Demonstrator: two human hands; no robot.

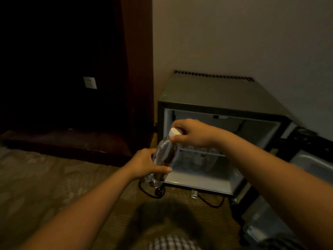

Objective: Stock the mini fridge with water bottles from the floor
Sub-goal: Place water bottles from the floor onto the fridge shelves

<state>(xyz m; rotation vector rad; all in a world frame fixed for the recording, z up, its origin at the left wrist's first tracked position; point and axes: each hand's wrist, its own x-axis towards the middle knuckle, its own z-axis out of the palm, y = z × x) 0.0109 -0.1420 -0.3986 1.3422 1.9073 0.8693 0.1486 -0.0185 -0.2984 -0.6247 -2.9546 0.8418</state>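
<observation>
A clear water bottle (164, 156) with a white cap hangs tilted in front of the open mini fridge (212, 92). My left hand (144, 164) grips the bottle's lower body. My right hand (189, 133) holds its neck just under the cap. Inside the fridge, several clear bottles (200, 156) stand behind a wire rail on the lower level. The upper part of the fridge's inside looks bare.
The fridge door (297, 177) swings open to the right. A black power cable (151, 192) loops on the carpet below the fridge's front. A dark wooden panel with a wall socket (90, 82) stands to the left. The fridge backs onto a pale wall.
</observation>
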